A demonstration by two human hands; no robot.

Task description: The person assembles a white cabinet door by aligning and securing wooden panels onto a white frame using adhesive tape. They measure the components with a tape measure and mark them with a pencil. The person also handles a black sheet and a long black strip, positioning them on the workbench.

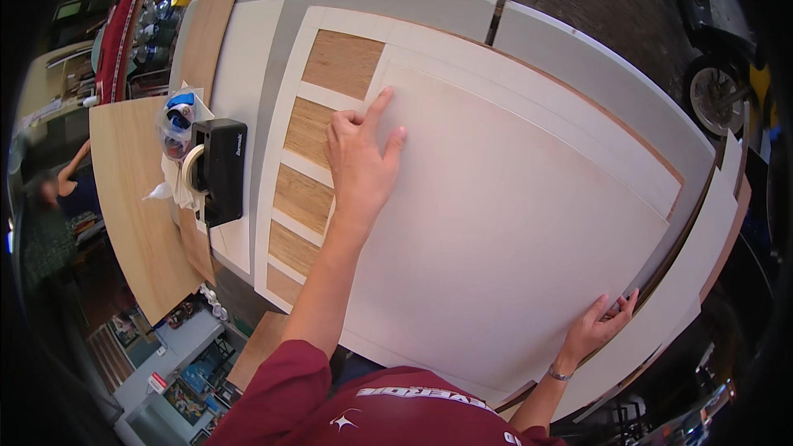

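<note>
A large white panel (504, 215) lies over a bigger white board with ruled pencil lines. Beside its left edge, that board has a column of wood-grain rectangles (312, 148) divided by white strips. My left hand (361, 157) rests at the panel's far left corner, index finger and thumb stretched out, the other fingers bent by the edge. At the panel's near right edge is my right hand (596, 332), its fingers apart and partly hidden. Neither hand visibly grips anything.
A black case (225, 172), a roll of tape (193, 168) and a clear plastic bag (176, 120) sit left on a wood-grain board (136, 198). More sheets (673, 322) lean at the right. A motorcycle wheel (715, 95) stands far right; another person (62, 190) is far left.
</note>
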